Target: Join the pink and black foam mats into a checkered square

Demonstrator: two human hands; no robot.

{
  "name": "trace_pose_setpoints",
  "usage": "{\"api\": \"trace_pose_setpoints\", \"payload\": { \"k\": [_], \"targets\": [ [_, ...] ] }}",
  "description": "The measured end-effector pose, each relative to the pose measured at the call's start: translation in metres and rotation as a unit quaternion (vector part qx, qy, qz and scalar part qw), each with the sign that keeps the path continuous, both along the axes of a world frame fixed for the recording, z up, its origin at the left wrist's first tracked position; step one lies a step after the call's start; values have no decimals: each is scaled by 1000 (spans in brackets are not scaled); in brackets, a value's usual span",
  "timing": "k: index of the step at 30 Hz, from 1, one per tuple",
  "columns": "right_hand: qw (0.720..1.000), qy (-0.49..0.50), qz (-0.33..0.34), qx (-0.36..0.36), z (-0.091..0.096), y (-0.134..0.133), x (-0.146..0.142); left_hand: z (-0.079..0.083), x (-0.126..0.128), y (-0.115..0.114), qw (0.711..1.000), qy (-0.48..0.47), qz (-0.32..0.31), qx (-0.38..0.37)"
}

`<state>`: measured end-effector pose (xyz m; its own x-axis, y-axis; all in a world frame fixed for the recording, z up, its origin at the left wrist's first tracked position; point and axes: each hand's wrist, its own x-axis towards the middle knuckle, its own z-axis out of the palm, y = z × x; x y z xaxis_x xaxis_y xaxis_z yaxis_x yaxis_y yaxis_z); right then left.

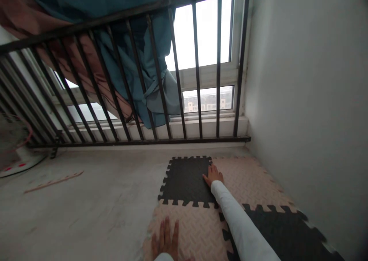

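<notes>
Interlocking foam floor tiles with toothed edges lie on the floor in a checker pattern. My right hand (214, 174) rests with spread fingers on the seam between a dark grey foam tile (184, 180) and a beige foam tile (241, 178). Flat on the nearer beige foam tile (195, 230) lies my left hand (166, 238), fingers apart, its wrist cut off by the lower edge. Another dark foam tile (276, 230) sits at the lower right, partly behind my right sleeve. Neither hand grasps anything.
A black metal railing (143, 141) runs before the window (204, 34), with teal and pink curtains (129, 65) behind it. A white wall (310, 99) borders the tiles on the right. A thin pinkish strip (54, 182) and a fan (21, 153) are on the left floor.
</notes>
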<state>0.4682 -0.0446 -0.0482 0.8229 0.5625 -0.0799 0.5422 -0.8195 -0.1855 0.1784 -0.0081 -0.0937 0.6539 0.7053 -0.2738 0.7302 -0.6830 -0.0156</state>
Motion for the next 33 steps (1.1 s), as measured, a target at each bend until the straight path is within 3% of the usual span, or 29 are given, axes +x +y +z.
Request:
{"api": "trace_pose_setpoints", "payload": {
  "k": [5, 9, 16, 20, 27, 33],
  "targets": [
    [1000, -9, 15, -4, -13, -1, 6, -3, -5, 10, 998, 1, -38, -49],
    [999, -26, 34, 7, -21, -10, 2, 1, -4, 3, 1000, 0, -17, -8],
    [996, -73, 43, 17, -16, -9, 13, -4, -2, 4, 1000, -5, -22, -11],
    [997, -74, 33, 4, -13, 1, 21, -12, -2, 3, 999, -36, 7, 34],
    [993, -112, 38, 3, -9, 12, 28, -14, -4, -2, 994, -70, -10, 86],
    [992, -116, 39, 19, -11, 23, 43, -28, -1, -7, 977, -135, 34, 159]
  ]
}}
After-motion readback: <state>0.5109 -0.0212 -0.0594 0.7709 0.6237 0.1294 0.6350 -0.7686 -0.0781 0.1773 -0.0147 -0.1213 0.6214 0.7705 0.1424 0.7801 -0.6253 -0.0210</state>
